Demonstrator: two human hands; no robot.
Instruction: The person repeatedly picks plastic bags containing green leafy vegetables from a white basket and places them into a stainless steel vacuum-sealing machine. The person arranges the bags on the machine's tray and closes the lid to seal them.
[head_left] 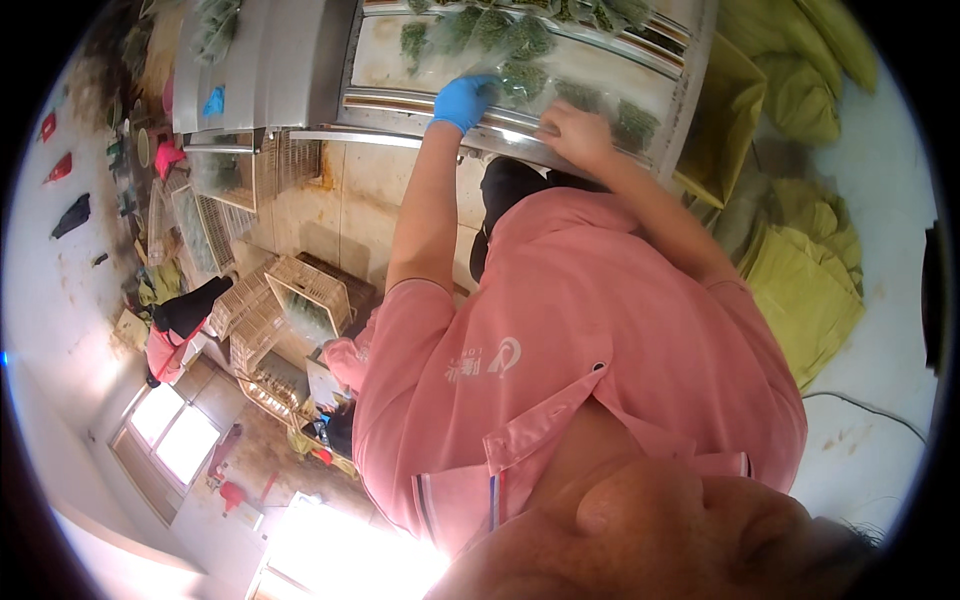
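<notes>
My left hand (465, 102), in a blue glove, reaches to the metal-edged work surface, its fingers closed at the side of a clear plastic bag (522, 82) of green, dried-looking plant material. To its right is my bare right hand (578, 135), fingers curled in at the front rail. Just beyond those fingers lies another bag of the green stuff (580, 97); what they pinch, if anything, is too small to make out. One more filled bag (635, 122) rests at the right end. Further filled bags (490, 30) lie in a row behind.
A yellow crate (725, 115) stands right of the surface, with yellow-green sacks (805, 290) beyond it. A steel cover (270, 65) adjoins on the left, a blue scrap (214, 101) on it. Beige plastic crates (310, 290) are stacked at left. A person in pink (170, 350) is farther off.
</notes>
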